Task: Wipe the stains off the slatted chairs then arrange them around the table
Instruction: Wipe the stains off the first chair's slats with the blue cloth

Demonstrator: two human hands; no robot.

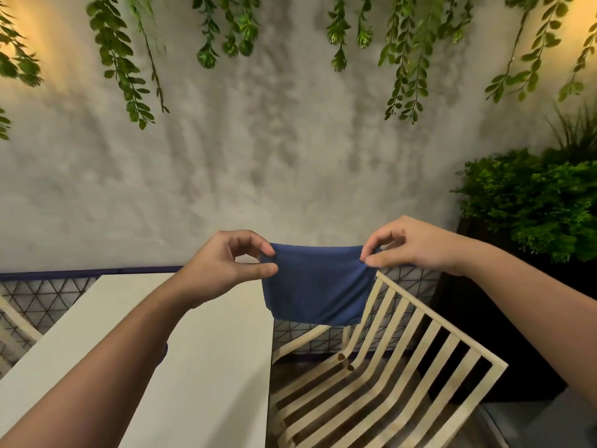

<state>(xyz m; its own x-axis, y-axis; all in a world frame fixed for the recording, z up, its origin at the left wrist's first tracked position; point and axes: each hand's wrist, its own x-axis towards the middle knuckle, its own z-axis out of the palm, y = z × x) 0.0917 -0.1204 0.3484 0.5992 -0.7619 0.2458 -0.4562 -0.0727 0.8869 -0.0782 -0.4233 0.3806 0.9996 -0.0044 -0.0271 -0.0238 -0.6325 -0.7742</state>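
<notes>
Head view, hands: both hands are raised in front of a grey wall, with a blue cloth [318,284] stretched between them.
Left hand [226,266]: it is closed in a pinch, thumb and forefinger gripping the cloth's upper left corner; the other fingers are curled above.
Right hand [416,242]: it is closed in a pinch on the cloth's upper right corner, thumb below and fingertips above.
Blue cloth: it is held taut along its top edge and hangs flat below it; the lower edge is free and touches nothing. It is seen in front of the far edge of the table and the top rail of the chair.
Slatted chair [381,367]: a cream slatted chair is seen at near right, just beside the table's right edge, its back rising toward the right. Two small brown marks [345,362] are noted on the slats where seat and back meet.
Table [200,367]: a pale top is seen at near left, under the left forearm.
Second chair [17,318]: a cream piece is visible at the far left edge; little of it is shown.
Surroundings: a floor of triangle-pattern tiles [48,299] is seen beyond the table; green vines [129,69] hang down the wall; a bushy plant [533,202] stands at far right in a dark planter.
</notes>
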